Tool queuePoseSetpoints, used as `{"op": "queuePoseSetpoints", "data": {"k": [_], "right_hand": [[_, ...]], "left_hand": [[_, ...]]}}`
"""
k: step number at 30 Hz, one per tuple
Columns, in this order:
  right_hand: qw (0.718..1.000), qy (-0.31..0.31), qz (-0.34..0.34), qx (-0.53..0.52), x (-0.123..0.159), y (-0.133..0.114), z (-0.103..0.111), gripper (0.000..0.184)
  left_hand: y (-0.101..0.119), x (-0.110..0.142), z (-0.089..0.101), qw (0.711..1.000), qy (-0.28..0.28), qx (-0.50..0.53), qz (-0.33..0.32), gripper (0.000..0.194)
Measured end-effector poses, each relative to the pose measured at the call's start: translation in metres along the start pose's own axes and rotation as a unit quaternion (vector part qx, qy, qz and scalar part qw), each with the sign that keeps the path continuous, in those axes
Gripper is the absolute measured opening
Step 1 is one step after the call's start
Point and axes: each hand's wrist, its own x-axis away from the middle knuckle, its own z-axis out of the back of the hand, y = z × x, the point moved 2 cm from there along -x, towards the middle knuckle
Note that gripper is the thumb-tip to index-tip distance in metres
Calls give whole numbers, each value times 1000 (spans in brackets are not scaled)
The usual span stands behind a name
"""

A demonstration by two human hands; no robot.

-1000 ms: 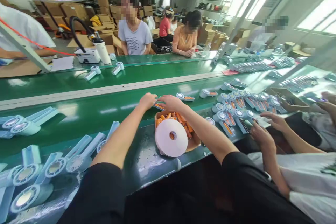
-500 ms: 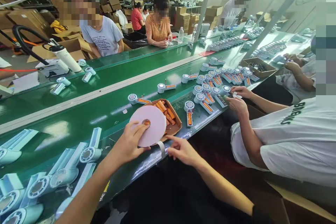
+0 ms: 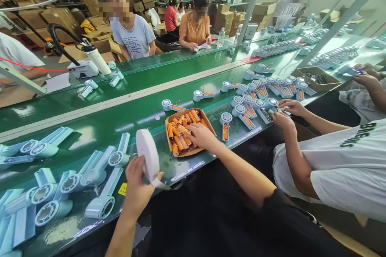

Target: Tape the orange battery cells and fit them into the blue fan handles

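Note:
My left hand (image 3: 139,186) grips a roll of white tape (image 3: 147,154), held on edge above the front of the bench, with a loose strip trailing from its underside to the right. My right hand (image 3: 202,135) is over a shallow cardboard box (image 3: 193,153) of orange cylindrical batteries (image 3: 178,142). Its fingers close on one battery (image 3: 183,129) at the top of the heap; the fingertips are partly hidden. Left of the tape lie several light-blue handheld fan bodies (image 3: 99,207) with open handles.
A green conveyor belt (image 3: 132,106) runs behind the box. Right of it, fan bodies with orange batteries in their handles (image 3: 226,122) stand in rows. A co-worker's hands (image 3: 285,118) work on a fan at the right. Beyond is a carton of small parts (image 3: 316,78). Several people sit across the belt.
My left hand has moved left with the tape roll, turning it edge-on and uncovering the battery box. My right hand has gone from the tape strip into the box. The view has shifted left.

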Motion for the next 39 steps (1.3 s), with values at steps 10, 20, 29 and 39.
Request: {"op": "queuePoseSetpoints", "data": {"k": [10,20,29,39], "right_hand": [[984,65,-50,-157,-8,31,6,39],[891,51,-62,-447,40,8,20,54],[952,-17,-54,-300,51,-8,29,47],[876,-35,-90,-473,42,-4,13,48]], "left_hand": [[7,3,-16,965,3,-115,-235,72],[40,-4,-10,918,-6,-227,-324,76],[44,-3,-5,904,-13,-266,-333,73],[42,-23,1,880,-22,-291,-374,69]]}}
